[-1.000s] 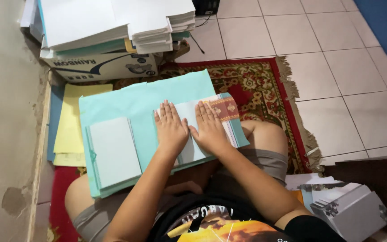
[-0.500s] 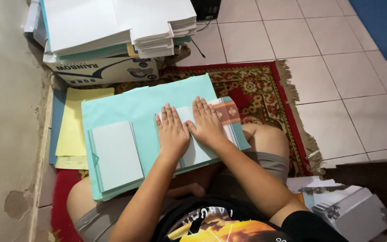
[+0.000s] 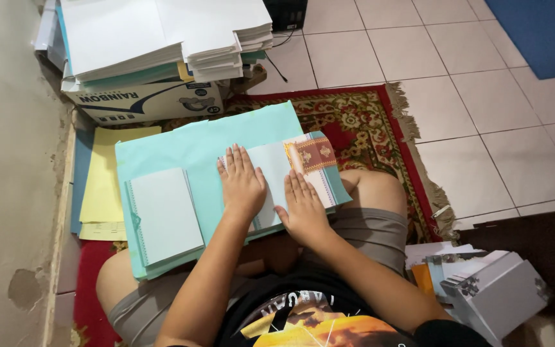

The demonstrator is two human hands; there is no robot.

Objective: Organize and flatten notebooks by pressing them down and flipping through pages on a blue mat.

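Left hand (image 3: 242, 183) and right hand (image 3: 303, 207) press flat, holding nothing, on one booklet (image 3: 274, 173).

From my remote seat: pale floor tiles (image 3: 483, 115) meet a red patterned rug (image 3: 367, 122), a blue mat (image 3: 541, 32) in the corner, a scuffed beige wall (image 3: 8, 160) alongside.
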